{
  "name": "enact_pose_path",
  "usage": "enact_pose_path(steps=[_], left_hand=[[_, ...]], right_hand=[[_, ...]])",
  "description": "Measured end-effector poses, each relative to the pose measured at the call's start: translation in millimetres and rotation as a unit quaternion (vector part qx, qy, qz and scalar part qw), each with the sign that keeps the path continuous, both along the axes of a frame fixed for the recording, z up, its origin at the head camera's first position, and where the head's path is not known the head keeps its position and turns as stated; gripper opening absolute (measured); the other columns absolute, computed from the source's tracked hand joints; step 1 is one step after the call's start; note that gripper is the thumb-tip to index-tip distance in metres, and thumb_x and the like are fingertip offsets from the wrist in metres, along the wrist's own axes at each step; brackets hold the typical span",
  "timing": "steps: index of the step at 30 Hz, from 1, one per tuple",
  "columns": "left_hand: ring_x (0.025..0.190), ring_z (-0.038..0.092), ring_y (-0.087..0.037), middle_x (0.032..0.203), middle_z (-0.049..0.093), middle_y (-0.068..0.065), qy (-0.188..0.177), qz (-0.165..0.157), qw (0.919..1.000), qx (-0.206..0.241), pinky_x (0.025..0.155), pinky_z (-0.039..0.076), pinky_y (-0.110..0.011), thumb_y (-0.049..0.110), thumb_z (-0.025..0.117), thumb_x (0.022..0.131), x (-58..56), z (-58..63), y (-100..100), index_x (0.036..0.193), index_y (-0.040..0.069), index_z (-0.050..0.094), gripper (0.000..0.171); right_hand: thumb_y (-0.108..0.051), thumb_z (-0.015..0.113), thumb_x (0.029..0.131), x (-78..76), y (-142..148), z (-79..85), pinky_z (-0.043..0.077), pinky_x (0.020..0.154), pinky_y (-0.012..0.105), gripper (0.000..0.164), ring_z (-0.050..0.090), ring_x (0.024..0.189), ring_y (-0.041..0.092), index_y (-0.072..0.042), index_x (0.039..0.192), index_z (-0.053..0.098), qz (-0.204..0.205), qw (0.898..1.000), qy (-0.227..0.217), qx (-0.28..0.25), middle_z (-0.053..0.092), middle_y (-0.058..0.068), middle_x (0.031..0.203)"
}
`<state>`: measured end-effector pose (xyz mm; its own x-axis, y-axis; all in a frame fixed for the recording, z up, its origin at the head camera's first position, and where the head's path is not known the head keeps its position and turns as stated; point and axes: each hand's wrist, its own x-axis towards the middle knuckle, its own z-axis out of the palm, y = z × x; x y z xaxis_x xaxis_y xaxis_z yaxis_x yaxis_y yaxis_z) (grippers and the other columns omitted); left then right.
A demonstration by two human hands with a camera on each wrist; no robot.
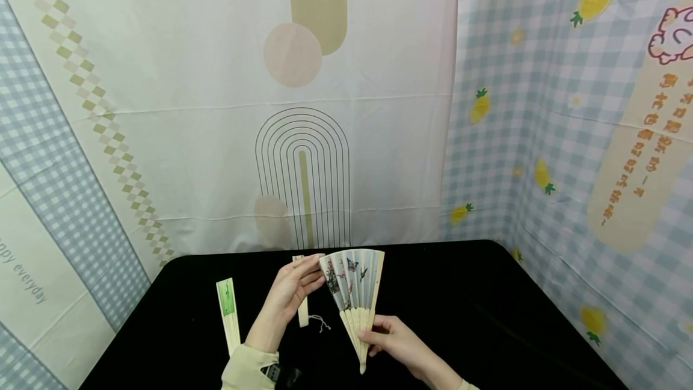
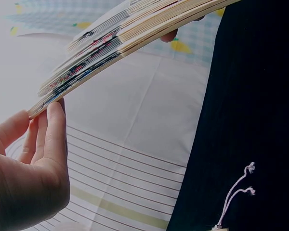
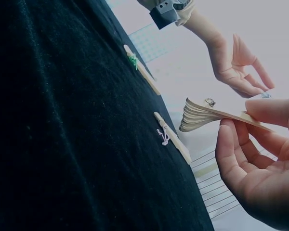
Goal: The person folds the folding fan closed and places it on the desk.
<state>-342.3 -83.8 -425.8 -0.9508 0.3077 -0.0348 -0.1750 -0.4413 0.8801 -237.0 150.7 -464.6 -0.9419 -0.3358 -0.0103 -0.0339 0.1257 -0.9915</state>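
Observation:
A partly spread folding fan (image 1: 354,278), with flowers and butterflies on pale leaf and light wooden ribs, is held between both hands above the black table. My right hand (image 1: 399,340) pinches the ribs low down, near the pivot, thumb on top. At the upper left corner, my left hand (image 1: 292,290) pinches the outer edge between thumb and fingertips, as the left wrist view shows. The ribs (image 3: 200,117) look stacked close at the pivot end. Behind the left hand lies a folded fan (image 1: 303,313) with a white cord (image 3: 164,136), partly hidden in the head view.
Left of the left forearm lies another folded fan (image 1: 227,306) with a green leaf; a green tassel (image 3: 133,60) shows on it. The black-covered table (image 1: 460,300) meets a patterned white curtain (image 1: 206,155) behind and a checked curtain (image 1: 574,197) on the right.

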Motion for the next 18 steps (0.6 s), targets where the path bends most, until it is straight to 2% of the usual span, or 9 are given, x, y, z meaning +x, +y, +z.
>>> enact_pose_path(steps=[10,18], left_hand=[[0.088,0.070,-0.013,0.103,0.072,-0.004,0.009,-0.024,0.9997,-0.005,0.082,0.059,-0.026,0.016,0.062,0.102,-0.9,0.4,0.1,0.141,-0.011,0.050,0.049],[0.088,0.070,-0.014,0.103,0.071,-0.006,0.010,-0.022,0.9997,-0.006,0.080,0.059,-0.027,0.015,0.063,0.102,1.0,-2.1,0.9,0.131,-0.005,0.061,0.036]], right_hand=[[-0.019,0.066,0.098,-0.3,-1.0,-0.2,0.056,0.069,0.026,0.030,0.064,0.080,0.016,0.005,0.116,0.070,-0.002,1.000,-0.013,0.015,0.072,0.005,0.096],[-0.021,0.067,0.098,1.0,-4.4,-2.6,0.057,0.067,0.028,0.030,0.063,0.080,0.019,0.003,0.116,0.070,-0.016,0.999,0.001,0.050,0.070,0.004,0.096]])
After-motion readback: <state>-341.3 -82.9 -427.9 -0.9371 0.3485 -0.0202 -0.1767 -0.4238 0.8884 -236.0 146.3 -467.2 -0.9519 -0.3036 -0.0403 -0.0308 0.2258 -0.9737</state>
